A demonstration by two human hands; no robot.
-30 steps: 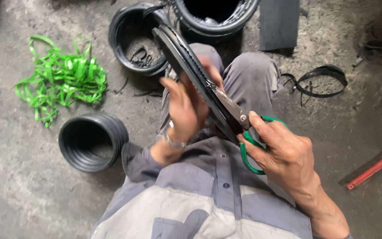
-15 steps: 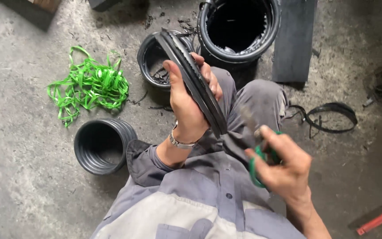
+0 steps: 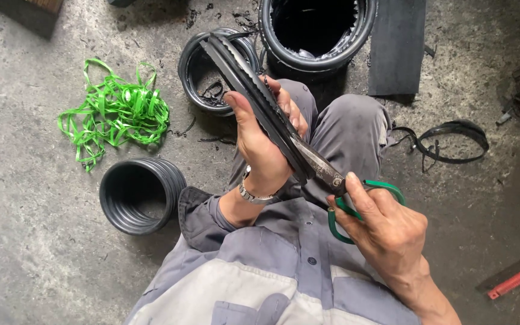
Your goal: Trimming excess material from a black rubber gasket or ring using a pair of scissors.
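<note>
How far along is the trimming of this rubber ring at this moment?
Done: black offcuts lie in the small tub, and a cut loop of strip sits on the floor. In hand: the left hand grips the rubber ring while the right hand works green-handled scissors along its edge. Left: how much edge remains uncut cannot be told.

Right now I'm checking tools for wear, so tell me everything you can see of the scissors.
The scissors have green looped handles and dull, dark, worn-looking metal blades joined at a visible pivot screw. The right hand grips the handles, fingers through the loops. They point diagonally up and left over the person's lap, blades meeting the edge of the black rubber ring that the left hand holds. The blade tips are hidden.
</note>
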